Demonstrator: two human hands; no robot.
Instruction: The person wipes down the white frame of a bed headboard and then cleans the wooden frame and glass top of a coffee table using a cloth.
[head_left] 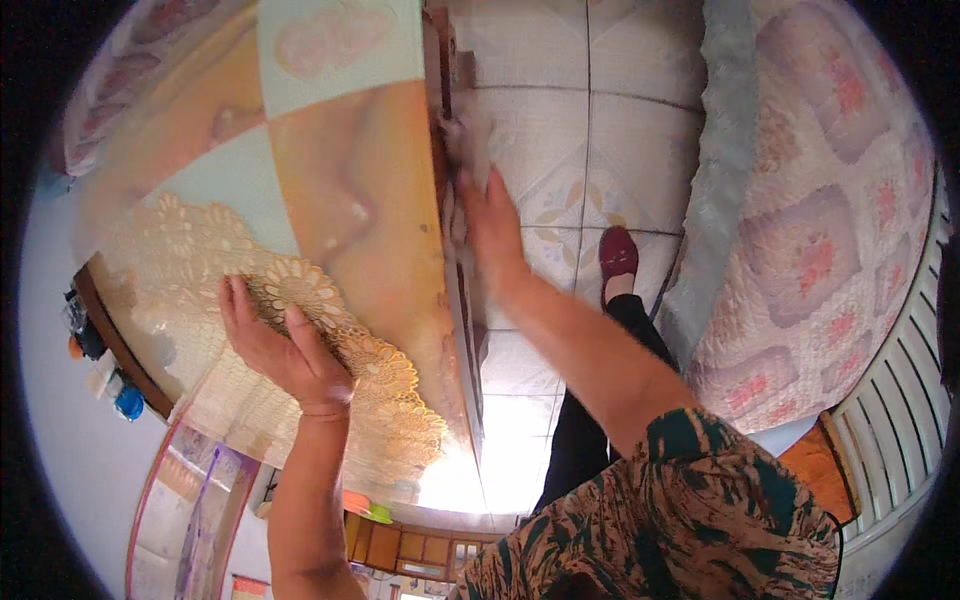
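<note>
The left hand [285, 350] is laid over the lace cloth [300, 285]; its fingers are stretched and close to each other, and the thumb stands well away from them. It pinches nothing that can be seen. The right hand [495, 235] is at the long side of the desk [467, 350]. Its thumb stands up, but the other fingers are partly hidden and blurred, so it cannot be told how tightly they are closed. A greyish blurred thing [470, 145] is just beyond them, too unclear to name.

The lace cloth lies on the near left part of the desk top, over a smooth cover [370, 190] with orange and pale squares. Probably the lace is light, soft and easily caught by a nail, and it may slide on the shiny cover. Its scalloped border seems the best place for taking hold, with flat fingers.

Farther right are the tiled floor [640, 160], a dark red shoe [618, 252] and a flowered quilt [820, 260].
</note>
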